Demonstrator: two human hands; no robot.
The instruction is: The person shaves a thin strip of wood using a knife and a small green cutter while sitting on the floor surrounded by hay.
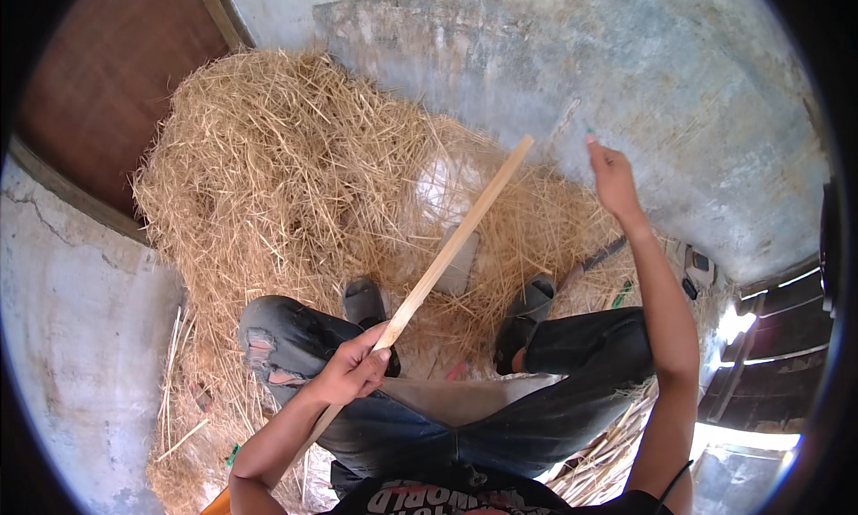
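Observation:
A long, pale wooden strip (460, 233) slants up and to the right across the middle of the view. My left hand (351, 369) is closed around its lower part, above my left knee. The strip's lower end runs back past my wrist toward my left forearm. My right hand (615, 182) is raised to the right of the strip's upper end, apart from it. Its fingers are pinched together, and a tiny green bit (590, 131) shows at their tips, too small to name.
A big heap of straw (277, 157) lies at the left against a stained wall (536, 59). My black shoes (527, 311) rest among loose straw. A dark, long-handled tool (594, 263) lies at the right, near a small dark device (700, 271). Thin sticks (594, 448) lie behind my right leg.

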